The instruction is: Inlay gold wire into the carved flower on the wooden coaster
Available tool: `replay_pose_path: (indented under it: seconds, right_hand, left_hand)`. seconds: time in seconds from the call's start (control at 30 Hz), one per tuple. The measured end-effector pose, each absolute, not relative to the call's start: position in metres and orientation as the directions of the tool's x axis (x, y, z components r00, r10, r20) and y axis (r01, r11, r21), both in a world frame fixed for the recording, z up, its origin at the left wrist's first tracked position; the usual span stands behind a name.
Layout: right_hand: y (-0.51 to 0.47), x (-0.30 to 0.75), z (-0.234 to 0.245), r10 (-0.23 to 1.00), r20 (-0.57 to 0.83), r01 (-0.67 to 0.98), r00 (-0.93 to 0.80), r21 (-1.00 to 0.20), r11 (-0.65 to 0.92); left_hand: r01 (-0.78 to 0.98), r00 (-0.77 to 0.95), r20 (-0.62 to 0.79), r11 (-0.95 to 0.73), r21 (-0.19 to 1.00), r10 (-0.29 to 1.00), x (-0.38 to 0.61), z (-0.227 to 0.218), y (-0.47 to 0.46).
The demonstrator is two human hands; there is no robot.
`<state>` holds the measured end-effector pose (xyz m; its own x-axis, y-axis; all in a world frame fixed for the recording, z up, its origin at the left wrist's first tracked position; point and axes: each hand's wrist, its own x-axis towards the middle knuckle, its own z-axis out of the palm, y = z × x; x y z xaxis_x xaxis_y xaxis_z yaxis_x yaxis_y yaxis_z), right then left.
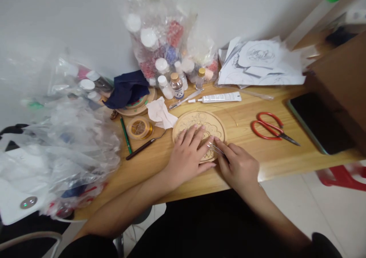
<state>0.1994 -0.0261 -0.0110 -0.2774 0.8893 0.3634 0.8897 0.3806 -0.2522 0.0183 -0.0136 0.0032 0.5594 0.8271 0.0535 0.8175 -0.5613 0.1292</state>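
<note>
tweezers [218, 150] look shiny metal, table [244, 119] smooth wood.

Wears plain black: a dark garment [197, 227] with a matte, unpatterned front, too dark to tell seams or folds clearly. Has black sleeves [88, 247] of the same dull tone on both arms, cut short and ending around the elbows in soft, rounded edges. Leaves both forearms [134, 195] bare, narrowing to slim wrists. Shows a bare left hand [184, 157] and right hand [241, 166], with slender, tapering fingers [189, 137].
</note>
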Motion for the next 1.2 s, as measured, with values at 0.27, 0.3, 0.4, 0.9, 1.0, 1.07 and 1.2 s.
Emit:
replay_pose_path:
  seconds: [0.27,0.3,0.4,0.9,1.0,1.07,1.2]
  right_hand:
    - [-0.0260,0.1985,-0.0119,0.878,0.392,0.885,-0.276,-0.252,0.391]
    - [-0.0262,0.1985,-0.0120,0.879,0.391,0.887,-0.273,-0.252,0.387]
    - [-0.0270,0.1990,-0.0125,0.891,0.373,0.897,-0.258,-0.251,0.365]
    - [-0.0287,0.1974,-0.0162,0.920,0.331,0.906,-0.210,-0.288,0.310]
    - [-0.0285,0.1976,-0.0155,0.918,0.330,0.910,-0.220,-0.269,0.315]
    - [-0.0277,0.1976,-0.0142,0.912,0.341,0.908,-0.227,-0.266,0.325]
    - [-0.0267,0.1978,-0.0129,0.913,0.335,0.903,-0.235,-0.273,0.332]
  left_hand:
    - [0.819,0.557,0.058,-0.560,0.126,0.828,0.0190,0.0036,-0.0140]
    - [0.819,0.556,0.056,-0.559,0.129,0.829,0.0190,0.0039,-0.0137]
    - [0.819,0.556,0.056,-0.558,0.136,0.830,0.0191,0.0040,-0.0133]
    - [0.818,0.551,0.072,-0.555,0.150,0.832,0.0190,0.0037,-0.0129]
    - [0.818,0.552,0.068,-0.556,0.148,0.831,0.0190,0.0038,-0.0129]
    - [0.817,0.555,0.059,-0.557,0.149,0.830,0.0193,0.0043,-0.0130]
    - [0.818,0.555,0.055,-0.556,0.148,0.830,0.0196,0.0047,-0.0130]
